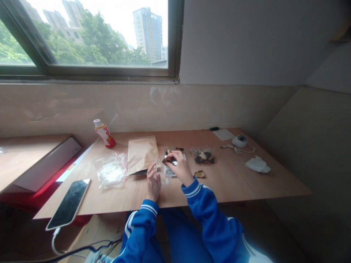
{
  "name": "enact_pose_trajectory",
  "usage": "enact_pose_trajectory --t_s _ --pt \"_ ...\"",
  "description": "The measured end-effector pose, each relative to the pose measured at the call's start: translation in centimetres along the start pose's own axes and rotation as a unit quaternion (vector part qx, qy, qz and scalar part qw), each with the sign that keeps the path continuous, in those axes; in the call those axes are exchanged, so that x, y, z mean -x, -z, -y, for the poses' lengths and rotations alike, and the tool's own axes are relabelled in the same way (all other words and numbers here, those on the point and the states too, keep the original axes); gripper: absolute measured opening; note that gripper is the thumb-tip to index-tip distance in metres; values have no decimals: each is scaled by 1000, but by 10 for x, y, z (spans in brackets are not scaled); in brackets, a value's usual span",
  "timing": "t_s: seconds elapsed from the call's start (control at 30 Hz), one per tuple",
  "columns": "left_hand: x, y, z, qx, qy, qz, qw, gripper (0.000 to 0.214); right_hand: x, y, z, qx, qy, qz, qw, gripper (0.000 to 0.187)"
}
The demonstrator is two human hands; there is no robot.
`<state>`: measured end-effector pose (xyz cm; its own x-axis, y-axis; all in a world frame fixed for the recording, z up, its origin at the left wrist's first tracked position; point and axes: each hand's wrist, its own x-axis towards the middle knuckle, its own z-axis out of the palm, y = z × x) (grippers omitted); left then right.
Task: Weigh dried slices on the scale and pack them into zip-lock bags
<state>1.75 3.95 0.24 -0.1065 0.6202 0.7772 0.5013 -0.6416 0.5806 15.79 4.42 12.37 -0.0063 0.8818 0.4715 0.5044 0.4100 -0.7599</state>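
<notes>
The dark piece (168,159) pinched by the right hand (179,166) — too small to identify.

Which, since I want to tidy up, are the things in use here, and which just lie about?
In use: left hand holding small clear bag; right hand holding brown piece; filled bag; kraft pouch.
Lying about: phone; bottle; white device.

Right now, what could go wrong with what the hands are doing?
1. The brown piece pinched in the right hand could miss the small clear bag that the left hand holds.
2. The phone lies at the table edge, its cable hanging down; a snag might pull it off.
</notes>
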Motion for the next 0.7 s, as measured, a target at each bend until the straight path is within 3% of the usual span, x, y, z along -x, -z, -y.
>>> enact_pose_trajectory --t_s 0.17,0.33,0.43,0.53,0.7 --pt "2 -1 2 2 -9 6 1000 17 14 -17 5 59 25 98 993 26" --pt "3 -2 3 25 -2 -6 1000 19 12 -5 4 -55 54 188 979 35" --pt "4 -4 5 33 -7 -20 999 18 0 3 -15 -97 22 144 985 29" --pt "5 -4 6 38 -18 -29 999 18 -10 -2 -49 -9 -18 71 997 27" --pt "7 -5 8 46 -9 -29 998 17 -6 -28 -94 160 -24 100 982 40"
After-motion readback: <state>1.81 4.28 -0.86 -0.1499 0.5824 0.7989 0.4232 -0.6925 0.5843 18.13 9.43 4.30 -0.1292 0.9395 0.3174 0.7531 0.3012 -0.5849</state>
